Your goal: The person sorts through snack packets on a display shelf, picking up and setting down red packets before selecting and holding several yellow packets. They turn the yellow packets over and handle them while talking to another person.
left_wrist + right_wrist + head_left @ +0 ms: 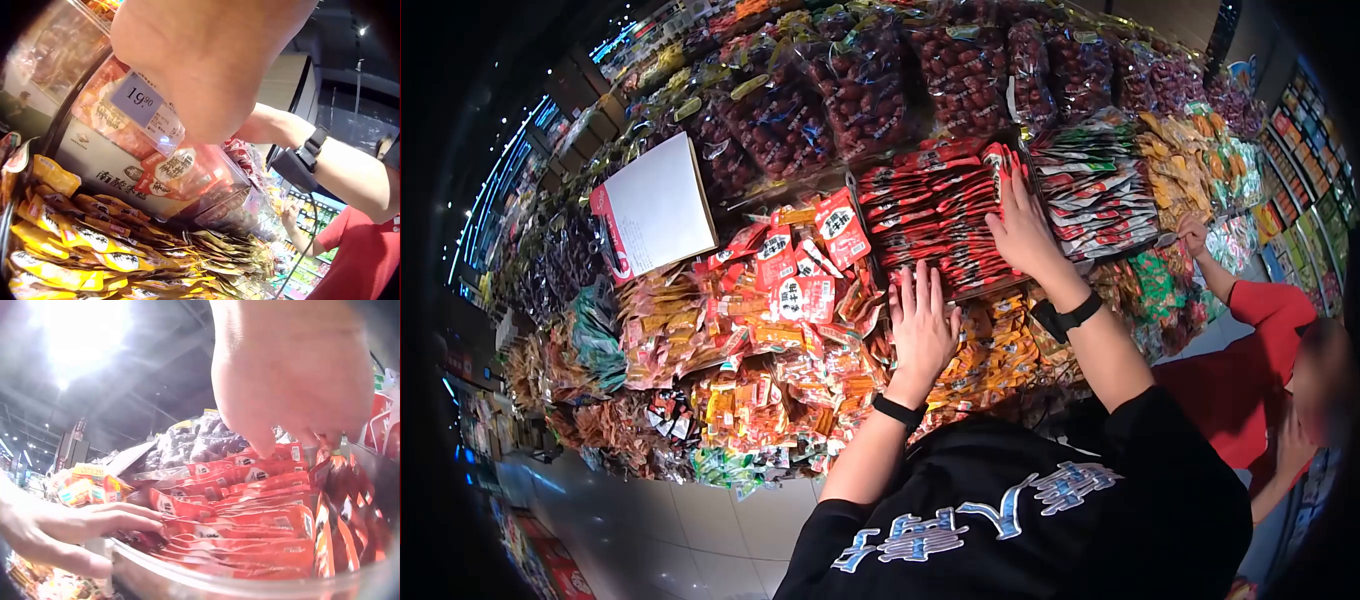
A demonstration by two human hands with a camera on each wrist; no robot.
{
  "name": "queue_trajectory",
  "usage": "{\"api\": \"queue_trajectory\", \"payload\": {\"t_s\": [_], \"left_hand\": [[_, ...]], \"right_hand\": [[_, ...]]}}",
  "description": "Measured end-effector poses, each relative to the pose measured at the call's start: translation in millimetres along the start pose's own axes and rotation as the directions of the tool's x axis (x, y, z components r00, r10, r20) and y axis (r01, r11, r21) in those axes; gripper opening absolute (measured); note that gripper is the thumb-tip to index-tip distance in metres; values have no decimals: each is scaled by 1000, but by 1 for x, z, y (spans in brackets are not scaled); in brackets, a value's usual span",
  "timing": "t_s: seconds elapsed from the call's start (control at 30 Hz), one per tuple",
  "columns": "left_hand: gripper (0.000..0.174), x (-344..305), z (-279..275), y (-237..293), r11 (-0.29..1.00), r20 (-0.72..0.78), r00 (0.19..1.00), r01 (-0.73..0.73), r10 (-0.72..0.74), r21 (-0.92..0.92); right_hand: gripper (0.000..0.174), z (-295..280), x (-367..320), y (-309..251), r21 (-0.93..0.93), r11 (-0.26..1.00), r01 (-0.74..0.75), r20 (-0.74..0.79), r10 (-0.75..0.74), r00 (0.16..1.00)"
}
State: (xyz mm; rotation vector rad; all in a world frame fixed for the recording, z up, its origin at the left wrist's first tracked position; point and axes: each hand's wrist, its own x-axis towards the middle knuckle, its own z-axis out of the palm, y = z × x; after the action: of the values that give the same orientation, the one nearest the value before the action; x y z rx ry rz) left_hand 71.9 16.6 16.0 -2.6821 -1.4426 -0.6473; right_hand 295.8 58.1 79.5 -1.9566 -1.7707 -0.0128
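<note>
Heaped snack bins crowded the shop display. My right hand lay flat, fingers straight, on the red packets in their clear bin, apparently to level the rows. My left hand, also open, touched the bin's near edge above the yellow packets.

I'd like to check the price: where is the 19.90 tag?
Left wrist view, upper left: the price tag sits on the front of the clear bin, just below the left hand and above the yellow packets.
</note>
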Motion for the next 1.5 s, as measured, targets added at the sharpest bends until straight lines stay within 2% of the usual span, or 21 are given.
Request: {"api": "queue_trajectory", "payload": {"t_s": [0.1,0.13,0.23,0.27,0.3,0.37,0.47,0.57,0.6,0.7,0.73,0.83,0.87,0.97,1.07,1.17,1.27,1.37,1.4,1.5], "left_hand": [[71,0,1,2,1000,-8,1000,-3,3,17],[70,-1,0,2,1000,-8,1000,-7,7,14],[69,0,-3,2,1000,-15,1000,-16,16,8],[69,-1,-3,2,1000,-16,1000,-14,14,4],[69,-2,-2,2,1000,-17,1000,-12,12,3],[69,-2,-1,2,1000,-15,1000,-17,17,5],[70,-2,0,3,999,-31,999,-25,26,20],[70,-1,-1,2,1000,-38,999,-21,22,20],[70,-1,-1,2,999,-38,999,-19,20,25],[70,-1,0,3,999,-34,999,-17,18,36],[70,-1,1,3,999,-34,999,-17,18,37],[70,-2,1,2,999,-38,999,-15,16,29],[70,-1,0,2,1000,-37,999,-14,14,26],[70,0,0,2,999,-39,999,-10,11,30],[69,-1,1,3,999,-33,999,-12,13,35],[69,-1,0,3,999,-35,999,-17,18,34],[69,0,0,2,1000,-44,999,-14,15,25],[70,-2,2,3,1000,-48,999,-12,13,28],[70,-2,2,3,999,-46,999,-12,14,33],[70,-3,2,3,999,-38,999,-19,21,40]], "right_hand": [[72,22,-14,7,-138,986,90,155,-68,986],[70,23,-18,7,-178,976,124,118,-103,988],[60,4,-10,4,-34,998,59,-15,-60,998],[49,-8,-4,0,-3,1000,24,-77,-24,997],[34,-8,1,4,-100,993,61,-215,-81,973],[24,-11,19,11,-108,994,8,-181,-27,983],[22,-8,42,24,-89,992,-94,-28,92,995],[19,-4,49,27,-39,995,-91,-192,81,978],[22,-3,51,29,54,992,-111,-239,121,964],[23,3,51,24,38,991,-125,-236,130,963],[26,0,47,18,-35,991,-132,-214,122,969],[28,-8,41,14,-199,970,-140,1,143,990],[28,-7,43,16,-224,959,-174,50,190,981],[26,-13,46,11,-187,956,-226,27,235,972],[27,-1,49,17,-245,938,-247,28,261,965],[25,-13,46,16,-274,940,-204,154,252,955],[24,-31,47,8,-238,946,-222,106,253,962],[23,-22,49,14,-142,973,-180,-31,177,984],[21,-13,51,21,-120,981,-151,-8,151,988],[19,1,48,25,-282,957,-74,114,110,987]]}}
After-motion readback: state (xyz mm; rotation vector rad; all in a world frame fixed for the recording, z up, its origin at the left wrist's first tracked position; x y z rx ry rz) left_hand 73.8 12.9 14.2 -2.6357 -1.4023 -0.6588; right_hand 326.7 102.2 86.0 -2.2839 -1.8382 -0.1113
